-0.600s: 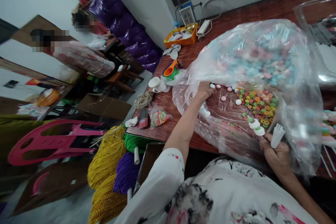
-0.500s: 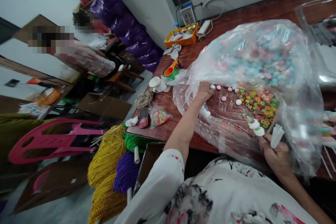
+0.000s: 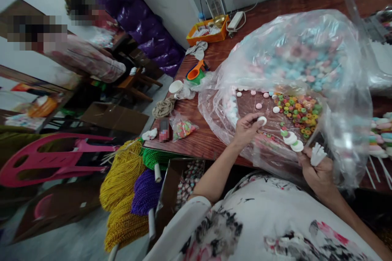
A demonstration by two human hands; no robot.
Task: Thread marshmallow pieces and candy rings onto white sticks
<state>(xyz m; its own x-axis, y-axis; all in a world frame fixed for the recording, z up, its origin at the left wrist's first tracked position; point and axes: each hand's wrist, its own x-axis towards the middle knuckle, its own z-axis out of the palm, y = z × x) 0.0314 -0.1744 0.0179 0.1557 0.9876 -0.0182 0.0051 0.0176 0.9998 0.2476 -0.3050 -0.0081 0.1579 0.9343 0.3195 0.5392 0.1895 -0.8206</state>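
Left hand pinches a white disc between thumb and fingertips above the opened clear plastic bag on the wooden table; right hand grips a white pronged piece at the bag's near edge.

Left hand pinched shut, right hand clenched low.

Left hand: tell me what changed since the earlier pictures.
The left hand has drawn back from the far edge of the plastic bag toward the body and now pinches a white disc. The right hand still holds the white sticks beside the stacked discs.
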